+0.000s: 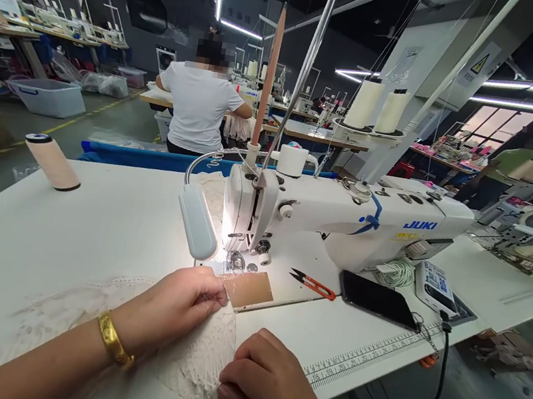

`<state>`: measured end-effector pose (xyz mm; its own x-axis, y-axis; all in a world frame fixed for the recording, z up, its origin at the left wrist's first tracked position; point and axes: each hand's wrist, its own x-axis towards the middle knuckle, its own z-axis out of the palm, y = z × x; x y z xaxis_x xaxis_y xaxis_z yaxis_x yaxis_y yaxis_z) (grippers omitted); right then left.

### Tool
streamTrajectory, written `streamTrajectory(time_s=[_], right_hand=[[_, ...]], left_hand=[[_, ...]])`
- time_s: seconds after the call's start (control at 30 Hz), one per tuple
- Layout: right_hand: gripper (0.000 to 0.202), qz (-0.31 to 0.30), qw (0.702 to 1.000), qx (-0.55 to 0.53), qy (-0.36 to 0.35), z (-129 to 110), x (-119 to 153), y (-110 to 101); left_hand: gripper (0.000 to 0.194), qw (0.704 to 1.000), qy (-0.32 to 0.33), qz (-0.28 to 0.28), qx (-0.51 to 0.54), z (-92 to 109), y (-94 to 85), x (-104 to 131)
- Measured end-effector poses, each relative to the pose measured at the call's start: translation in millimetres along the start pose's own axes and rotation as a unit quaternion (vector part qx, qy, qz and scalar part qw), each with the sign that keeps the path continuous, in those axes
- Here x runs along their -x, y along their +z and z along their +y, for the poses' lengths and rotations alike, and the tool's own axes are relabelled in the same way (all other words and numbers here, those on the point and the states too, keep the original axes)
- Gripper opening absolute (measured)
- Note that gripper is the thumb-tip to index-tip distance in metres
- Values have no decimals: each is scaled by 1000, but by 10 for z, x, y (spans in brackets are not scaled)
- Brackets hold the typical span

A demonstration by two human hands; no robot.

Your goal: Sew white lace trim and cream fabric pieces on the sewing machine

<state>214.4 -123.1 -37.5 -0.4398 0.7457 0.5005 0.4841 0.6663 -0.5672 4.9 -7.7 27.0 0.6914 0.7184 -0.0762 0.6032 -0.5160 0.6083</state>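
White lace fabric [203, 358] lies on the white table in front of the needle area of a white sewing machine [317, 201]. With fingers pinched, my left hand [187, 301] grips the fabric's upper edge just before the presser foot [235, 261]; a gold bracelet [114, 338] circles that wrist. Lower and to the right, my right hand [268, 382] has curled fingers closed on the fabric's right edge, near the table's printed ruler. A brown plate [249, 290] shows right of my left hand. More lace spreads out under and left of my left forearm.
Red-handled thread snips [314, 284], a black phone [377, 299] and a white control box [436, 288] lie to the right. A peach thread cone [53, 163] stands at the left. The lamp [197, 222] hangs beside the needle area. A person in white [201, 105] sits beyond the table.
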Motion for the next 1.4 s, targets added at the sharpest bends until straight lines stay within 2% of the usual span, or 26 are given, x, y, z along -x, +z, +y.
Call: streamTrajectory(time_s=[0.17,0.47,0.57,0.7,0.8,0.87,1.0,1.13,1.23,1.4], right_hand=[[4,-1,1000,1,0,7,-1,1],[7,-24,999,-19,26,-15,15,-43],[9,-41,998,-31,48,-27,-3,-77],[12,-57,995,-52,57,-11,-17,-86],[16,-59,996,-52,47,21,-7,-68],[15,-65,995,-64,52,25,-6,-83],[9,-67,986,-108,105,-29,-101,-228],[24,-78,990,-36,108,-11,-338,-352],[33,-103,990,45,84,103,-499,-308],[26,-101,986,118,68,249,-561,-165]], left_hand=[[31,1000,4,0,-3,-8,46,7],[26,1000,17,17,-15,-1,124,65],[21,1000,-3,24,-19,20,102,84],[9,996,-45,70,-30,31,54,116],[6,993,-64,94,-19,22,51,126],[4,993,-69,96,-17,18,65,127],[8,993,-62,96,-27,13,93,123],[10,994,-54,96,-22,0,105,117],[11,994,-53,97,-25,-14,113,110],[11,993,-51,96,-41,-20,117,99]])
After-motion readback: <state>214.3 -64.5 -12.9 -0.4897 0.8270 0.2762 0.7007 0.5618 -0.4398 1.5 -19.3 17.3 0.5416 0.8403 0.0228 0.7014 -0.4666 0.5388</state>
